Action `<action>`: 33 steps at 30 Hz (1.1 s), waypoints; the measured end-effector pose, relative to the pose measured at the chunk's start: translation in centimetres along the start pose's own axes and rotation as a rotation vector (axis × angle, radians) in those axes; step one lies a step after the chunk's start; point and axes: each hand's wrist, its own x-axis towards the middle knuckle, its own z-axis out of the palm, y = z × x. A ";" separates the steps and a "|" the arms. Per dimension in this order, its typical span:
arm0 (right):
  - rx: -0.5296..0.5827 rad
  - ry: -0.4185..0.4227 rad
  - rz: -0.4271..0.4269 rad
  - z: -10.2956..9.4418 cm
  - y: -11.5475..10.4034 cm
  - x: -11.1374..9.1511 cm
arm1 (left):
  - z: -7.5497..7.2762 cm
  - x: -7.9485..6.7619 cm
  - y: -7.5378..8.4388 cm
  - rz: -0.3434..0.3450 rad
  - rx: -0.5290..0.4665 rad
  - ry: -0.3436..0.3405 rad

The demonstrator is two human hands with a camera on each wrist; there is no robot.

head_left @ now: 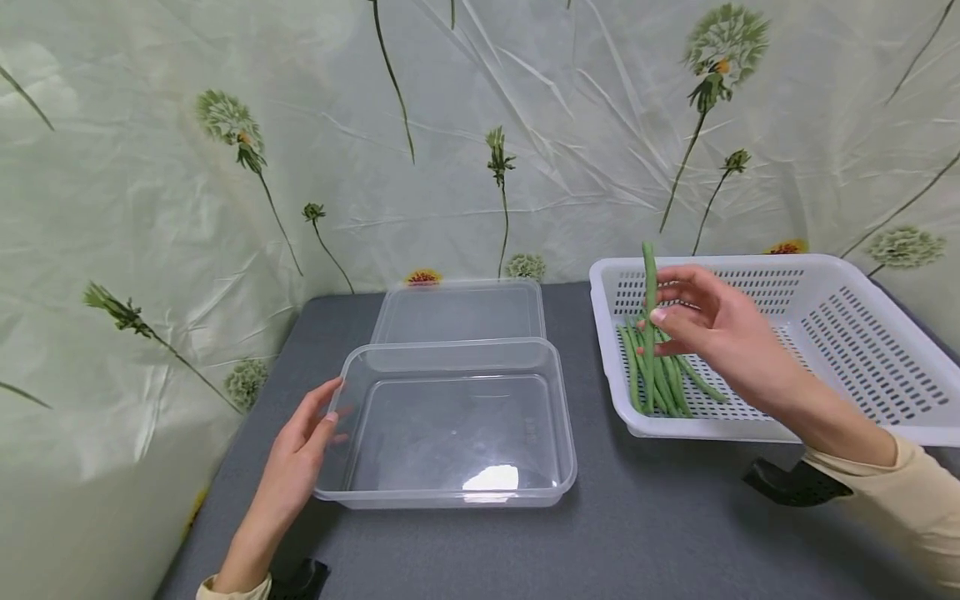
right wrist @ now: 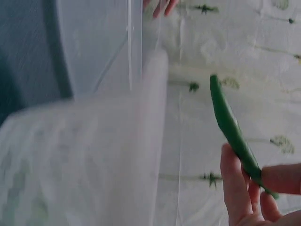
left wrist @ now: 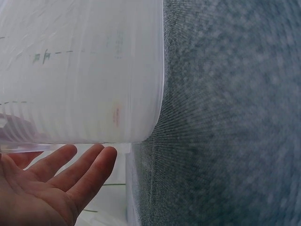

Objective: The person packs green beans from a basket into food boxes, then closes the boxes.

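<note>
My right hand [head_left: 716, 329] pinches a long green bean [right wrist: 230, 125] between thumb and fingertips, holding it upright above the left end of a white perforated basket [head_left: 750, 429]. Beneath it in that basket lies a small heap of green beans [head_left: 671, 383]. At the left side of a clear plastic container [head_left: 450, 498], my left hand [head_left: 288, 458] has its fingertips right at the wall and rim. The left wrist view shows those fingers [left wrist: 87, 174] nearly straight along the container's side. Nothing lies inside the container.
A clear flat lid [head_left: 461, 304] lies behind the container, partly covered by its back rim. Dark grey cloth [head_left: 600, 542] covers the table. Behind everything hangs a pale curtain [head_left: 450, 100] printed with flowers.
</note>
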 end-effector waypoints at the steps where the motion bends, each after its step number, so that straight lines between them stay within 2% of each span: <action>1: 0.034 -0.002 -0.014 0.6 0.0 0.0 | 0.0 0.0 0.0 0.001 -0.001 -0.001; 10: 0.264 -0.071 -0.089 6.5 0.0 0.3 | -0.1 0.0 0.1 0.004 -0.001 -0.006; 13: 0.320 -0.120 -0.080 8.5 0.2 0.5 | -0.2 0.0 0.0 0.004 -0.002 -0.002; 17: 0.338 -0.195 -0.050 10.8 0.7 0.9 | -0.2 0.1 0.0 0.006 -0.002 -0.003; 23: 0.320 -0.255 0.010 13.1 1.9 1.7 | 0.0 0.2 0.1 -0.004 -0.014 -0.009; 33: 0.137 -0.267 0.038 14.9 3.5 2.3 | 0.0 0.1 -0.1 0.001 -0.026 -0.017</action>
